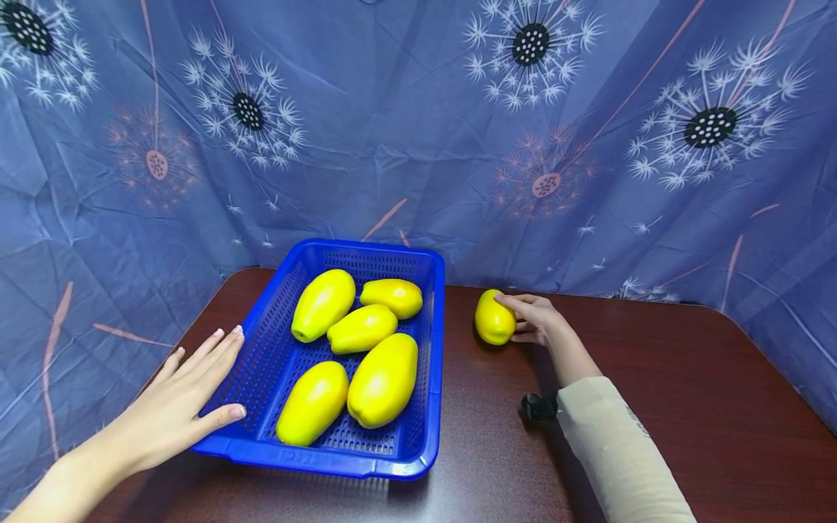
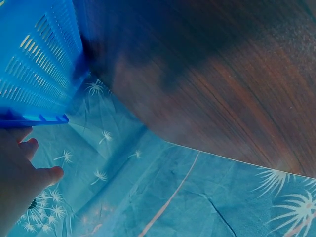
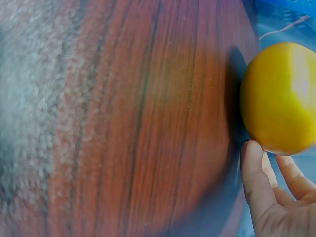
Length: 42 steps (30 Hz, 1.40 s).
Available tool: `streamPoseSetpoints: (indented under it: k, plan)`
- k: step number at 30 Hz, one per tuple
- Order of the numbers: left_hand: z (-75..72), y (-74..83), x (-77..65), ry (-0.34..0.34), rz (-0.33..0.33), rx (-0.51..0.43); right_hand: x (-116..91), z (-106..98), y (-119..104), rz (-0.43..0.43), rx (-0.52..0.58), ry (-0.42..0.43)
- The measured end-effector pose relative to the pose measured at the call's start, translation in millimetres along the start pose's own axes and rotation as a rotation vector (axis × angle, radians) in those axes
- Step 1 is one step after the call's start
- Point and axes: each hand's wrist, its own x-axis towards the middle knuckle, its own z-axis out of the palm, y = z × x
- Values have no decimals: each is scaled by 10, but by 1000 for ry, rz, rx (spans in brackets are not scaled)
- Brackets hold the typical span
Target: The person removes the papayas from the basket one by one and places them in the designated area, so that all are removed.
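A blue plastic basket [image 1: 437, 363] with perforated walls stands on the table, holding several yellow papayas [image 1: 382, 381]. My left hand [image 1: 179, 403] lies over the basket's left rim with fingers straight and spread, thumb toward the front corner. In the left wrist view, its fingers show just under the basket's edge. To the right of the basket, my right hand [image 1: 535, 319] holds another yellow papaya [image 1: 493, 319] from its right side, low at the tabletop. The right wrist view shows fingers [image 3: 254, 173] against that papaya [image 3: 281, 98]; part of their contact is hidden behind the fruit.
The dark brown wooden table [image 1: 686, 378] ends at a blue curtain [image 1: 418, 109] with dandelion prints, which hangs behind it and at both sides. A black strap-like object [image 1: 539, 407] is at the right wrist, beside the beige sleeve [image 1: 615, 443].
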Motion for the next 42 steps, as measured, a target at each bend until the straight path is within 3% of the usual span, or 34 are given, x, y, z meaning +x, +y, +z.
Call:
streamPoseSetpoints:
  k: [8,18,30,42]
  plan:
    - [-2,6,-9,0,-8,-7,-158,-120,-140,-6,-28,-2]
    - [-32,26,24,-13,-14,-17,-358,-170,-621,-39,-22,-9]
    - [-29,14,-9,-26,-22,-23,-453,392,-1121,-86,27,-108]
    - [-30,19,3,-10,-16,-30,-433,980,-1299,-66,98,-179]
